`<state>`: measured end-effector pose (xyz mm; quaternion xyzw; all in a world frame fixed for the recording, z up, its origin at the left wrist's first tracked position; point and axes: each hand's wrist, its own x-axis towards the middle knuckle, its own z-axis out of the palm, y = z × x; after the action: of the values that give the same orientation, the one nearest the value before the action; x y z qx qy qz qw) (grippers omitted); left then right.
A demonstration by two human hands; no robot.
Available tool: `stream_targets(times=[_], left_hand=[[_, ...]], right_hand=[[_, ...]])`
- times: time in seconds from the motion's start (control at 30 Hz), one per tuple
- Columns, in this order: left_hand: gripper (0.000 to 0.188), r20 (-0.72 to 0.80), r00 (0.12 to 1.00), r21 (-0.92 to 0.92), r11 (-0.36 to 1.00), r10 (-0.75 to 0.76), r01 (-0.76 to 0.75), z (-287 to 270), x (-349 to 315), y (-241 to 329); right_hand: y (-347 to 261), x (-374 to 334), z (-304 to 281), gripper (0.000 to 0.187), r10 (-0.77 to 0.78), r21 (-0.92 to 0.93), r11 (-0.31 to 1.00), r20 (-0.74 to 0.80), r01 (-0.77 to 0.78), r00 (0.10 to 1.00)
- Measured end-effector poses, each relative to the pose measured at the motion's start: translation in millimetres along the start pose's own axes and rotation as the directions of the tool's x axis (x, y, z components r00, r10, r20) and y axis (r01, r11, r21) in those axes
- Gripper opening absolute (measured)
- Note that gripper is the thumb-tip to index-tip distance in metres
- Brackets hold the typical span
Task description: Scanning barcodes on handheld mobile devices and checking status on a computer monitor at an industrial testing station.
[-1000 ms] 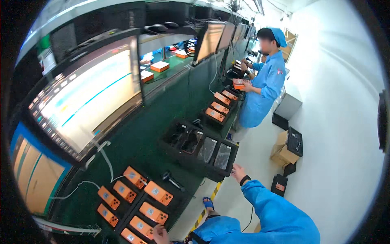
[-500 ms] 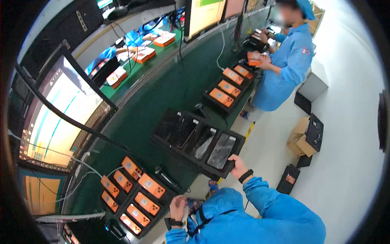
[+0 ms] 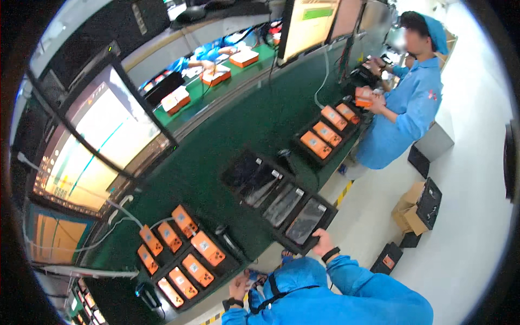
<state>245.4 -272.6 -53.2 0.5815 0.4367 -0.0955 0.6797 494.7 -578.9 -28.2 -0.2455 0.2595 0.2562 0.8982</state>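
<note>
My right hand grips the near right corner of a black tray. In that tray lie several dark, flat phone-like devices in a row, each with a small white label; the nearest device is by my fingers and looks film-covered. My left hand hangs at the table's front edge, fingers loosely bent and nothing visible in them. Closest to it stands a second black tray with a row of orange phones, labelled and with dark camera spots. More orange phones lie behind this row.
A co-worker in blue stands at the right, holding orange items, beside another tray of orange phones. Monitors and cables line the green table. Black handheld devices stand between the trays. An open carton is on the floor.
The view has shifted, so most of the scene sits farther right and lower. My right hand stays on the tray's corner, and my left hand remains by the table edge.
</note>
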Motion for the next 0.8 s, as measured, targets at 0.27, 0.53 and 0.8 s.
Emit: stream_targets(times=[0.27, 0.53, 0.8], left_hand=[[0.032, 0.089, 0.990, -0.079, 0.990, -0.109, 0.116, -41, 67, -93], [0.049, 0.299, 0.953, 0.272, 0.953, 0.052, -0.137, -94, 57, -169], [0.032, 0.034, 0.999, -0.087, 0.996, 0.014, -0.011, -86, 17, -54]], right_hand=[[-15, -8, -30, 0.045, -0.023, -0.539, 0.840, -0.162, -0.069, 0.986], [19, -8, -152, 0.050, -0.298, -0.676, 0.735, -0.403, -0.062, 0.865], [106, 30, -254, 0.042, 0.140, -0.970, -0.144, -0.217, -0.197, 0.966]])
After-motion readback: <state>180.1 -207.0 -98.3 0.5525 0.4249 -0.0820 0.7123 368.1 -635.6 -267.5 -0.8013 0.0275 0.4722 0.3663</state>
